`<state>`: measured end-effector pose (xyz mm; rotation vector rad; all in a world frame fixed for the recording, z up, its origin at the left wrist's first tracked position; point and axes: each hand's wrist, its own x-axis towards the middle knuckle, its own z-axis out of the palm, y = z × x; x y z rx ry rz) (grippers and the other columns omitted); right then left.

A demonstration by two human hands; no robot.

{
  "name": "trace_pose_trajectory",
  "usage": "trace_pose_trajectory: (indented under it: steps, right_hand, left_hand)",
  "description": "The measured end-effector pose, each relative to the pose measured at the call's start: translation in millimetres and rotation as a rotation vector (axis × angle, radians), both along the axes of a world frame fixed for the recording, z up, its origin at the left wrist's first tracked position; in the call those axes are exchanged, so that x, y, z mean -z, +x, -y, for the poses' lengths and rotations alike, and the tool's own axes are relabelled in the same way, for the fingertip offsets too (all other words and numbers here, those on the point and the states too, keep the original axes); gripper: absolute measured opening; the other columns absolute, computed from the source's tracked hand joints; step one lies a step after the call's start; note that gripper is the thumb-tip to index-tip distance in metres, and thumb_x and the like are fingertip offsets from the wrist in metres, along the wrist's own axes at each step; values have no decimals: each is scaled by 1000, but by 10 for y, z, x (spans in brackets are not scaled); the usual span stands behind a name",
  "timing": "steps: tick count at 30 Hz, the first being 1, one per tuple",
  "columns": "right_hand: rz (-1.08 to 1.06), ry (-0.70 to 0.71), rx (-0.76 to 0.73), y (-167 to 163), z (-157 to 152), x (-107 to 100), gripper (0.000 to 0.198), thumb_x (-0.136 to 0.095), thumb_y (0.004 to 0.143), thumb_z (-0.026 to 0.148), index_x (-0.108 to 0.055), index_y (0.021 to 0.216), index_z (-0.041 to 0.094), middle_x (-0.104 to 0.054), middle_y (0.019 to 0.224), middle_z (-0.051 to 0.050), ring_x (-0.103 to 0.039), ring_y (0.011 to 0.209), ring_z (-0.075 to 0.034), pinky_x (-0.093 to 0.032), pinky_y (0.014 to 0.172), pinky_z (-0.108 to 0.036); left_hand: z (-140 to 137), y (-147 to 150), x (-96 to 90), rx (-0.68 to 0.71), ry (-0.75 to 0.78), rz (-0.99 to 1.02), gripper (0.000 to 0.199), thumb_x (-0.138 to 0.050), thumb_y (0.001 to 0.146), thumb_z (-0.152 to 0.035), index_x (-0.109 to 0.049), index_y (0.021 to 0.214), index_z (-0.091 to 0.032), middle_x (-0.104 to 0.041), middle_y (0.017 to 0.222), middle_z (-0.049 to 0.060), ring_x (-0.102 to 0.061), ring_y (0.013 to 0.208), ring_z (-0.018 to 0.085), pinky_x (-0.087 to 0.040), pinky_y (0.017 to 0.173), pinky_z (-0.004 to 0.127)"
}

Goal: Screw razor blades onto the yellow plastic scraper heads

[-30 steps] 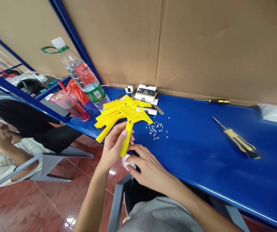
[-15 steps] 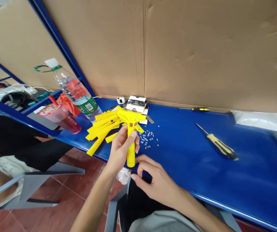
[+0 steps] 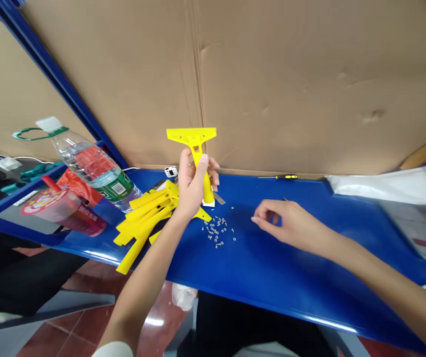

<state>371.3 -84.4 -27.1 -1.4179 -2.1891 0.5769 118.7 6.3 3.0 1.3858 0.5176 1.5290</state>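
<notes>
My left hand [image 3: 194, 181] is wrapped around the handle of a yellow plastic scraper [image 3: 191, 135], raised over the table with its wide head up. My right hand [image 3: 283, 223] hovers right of the small screws and nuts [image 3: 216, 230], thumb and fingertips pinched together. Whatever is between those fingertips, if anything, is too small to make out. Left of the screws lies a pile of yellow scraper handles [image 3: 144, 218], partly hidden by my left arm. A thin metal blade [image 3: 219, 199] lies just beyond the screws. The larger screwdriver is almost wholly hidden behind my right hand.
A tilted-looking water bottle [image 3: 97, 171] and a cup with a red straw [image 3: 68, 208] stand at the left. A small black-and-yellow screwdriver [image 3: 285, 177] lies along the cardboard wall [image 3: 272, 89]. White plastic wrapping [image 3: 376, 183] is at the back right of the blue table [image 3: 257, 282].
My left hand has lifted the scraper up and away from me, its head now facing flat. My right hand has moved from the table's front edge out over the table, to the right.
</notes>
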Motion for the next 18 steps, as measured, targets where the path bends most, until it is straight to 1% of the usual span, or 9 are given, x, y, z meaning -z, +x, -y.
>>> trace_pose_trajectory:
  steps: [1,3,4,5,7,9,11,14,18]
  right_hand:
    - [37,-16,-13,-77,-170,-8,22,-66,107,40,-68,91,25,-79,90,-3,-72,76,-20,-49,72,-33]
    - [89,-16,-73,-279,-546,2,10,-68,103,31,-69,98,23,-81,96,-4,-73,83,-20,-47,74,-31]
    - [132,-22,-76,-391,-737,18,6,-71,101,28,-69,98,23,-81,98,-4,-73,86,-20,-45,74,-31]
    - [189,-51,-77,-505,-919,38,7,-73,99,27,-69,98,22,-80,100,-4,-72,86,-20,-44,73,-30]
    - [280,-88,-67,-714,-1230,84,19,-80,94,32,-65,92,21,-77,97,-5,-67,82,-19,-39,70,-30]
    - [316,-115,-81,-871,-1440,130,31,-89,86,33,-61,85,22,-75,94,-4,-65,81,-19,-36,68,-30]
    - [334,-149,-81,-962,-1548,169,35,-91,82,30,-57,81,22,-73,90,-3,-63,79,-19,-34,66,-30]
    - [342,-208,-63,-993,-1575,198,32,-85,85,23,-54,79,23,-73,84,-1,-63,74,-17,-34,64,-29]
    - [318,-259,-78,-925,-1535,116,33,-83,86,20,-52,77,24,-76,84,-2,-65,73,-16,-39,64,-28]
  left_hand:
    - [-41,-22,47,-19,-5,10,32,-73,107,-52,-54,124,-33,-71,97,-1,-61,58,11,-46,51,28]
    - [-96,-74,139,-60,-18,13,32,-74,107,-53,-55,122,-32,-71,96,-1,-58,53,9,-43,50,28]
    - [-114,-100,180,-74,-26,9,33,-74,106,-54,-56,121,-31,-71,96,-2,-57,52,8,-42,50,28]
    - [-129,-123,216,-80,-33,8,34,-75,106,-55,-56,120,-31,-71,94,-2,-56,51,8,-42,50,28]
    - [-158,-155,274,-74,-54,16,36,-76,105,-56,-55,117,-29,-71,92,-2,-56,49,8,-41,49,28]
    - [-184,-171,310,-62,-84,33,38,-76,104,-57,-53,114,-28,-70,91,-3,-55,49,8,-40,48,28]
    - [-204,-179,328,-46,-114,51,40,-76,103,-58,-51,114,-28,-70,90,-3,-54,48,8,-40,47,28]
    - [-220,-196,334,-29,-161,68,41,-75,102,-58,-50,115,-29,-69,89,-4,-54,49,9,-41,47,27]
    - [-232,-221,341,-20,-205,104,35,-74,104,-53,-50,113,-28,-67,88,-4,-55,51,9,-42,49,27]
